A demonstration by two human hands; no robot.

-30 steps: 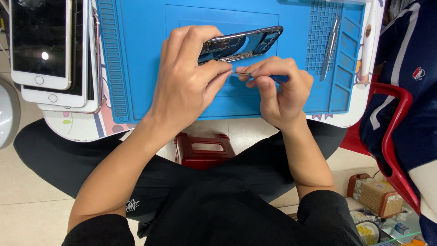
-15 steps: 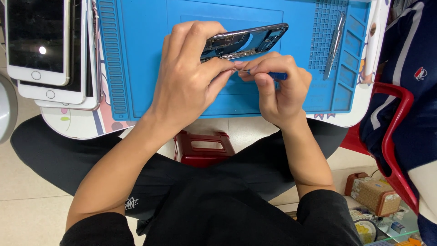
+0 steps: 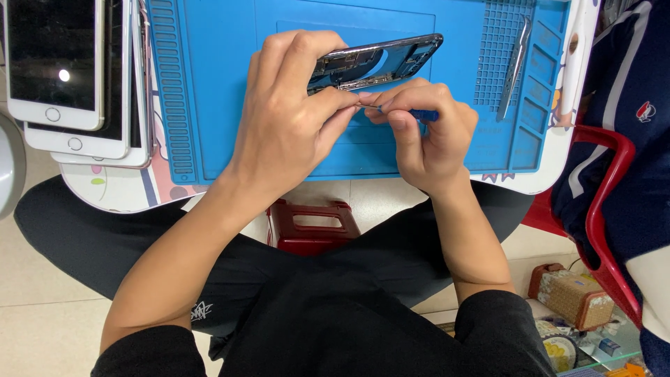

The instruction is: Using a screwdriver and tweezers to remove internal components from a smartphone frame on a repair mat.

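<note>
Left hand (image 3: 289, 122) curled around an opened phone (image 3: 377, 63), fingers over its near end, thumb pressed in beside the lower edge. Phone held tilted, just above the blue mat (image 3: 223, 91), its insides facing the camera; far end sticks out to the right past the fingers.

Right hand (image 3: 426, 132) clenched in a pinch on a thin tool (image 3: 422, 115) with a blue handle. Handle shows between forefinger and thumb; metal tip points left and meets the phone's lower edge, right by the left thumb. Fingertips of both hands touching or nearly so at that spot.

Mat covers most of the counter (image 3: 125, 192), a pale top with a printed pattern at its near rim. Tweezers (image 3: 514, 66) lie on the mat's right side, over the ribbed compartments, well apart from the hands. Stack of white phones (image 3: 70, 77) at left of the mat, screens up, edges offset.

Below the counter: small red stool (image 3: 310, 227) between the person's legs, black trousers. Red chair (image 3: 604, 209) at right with another person in dark blue clothing (image 3: 628, 105).
</note>
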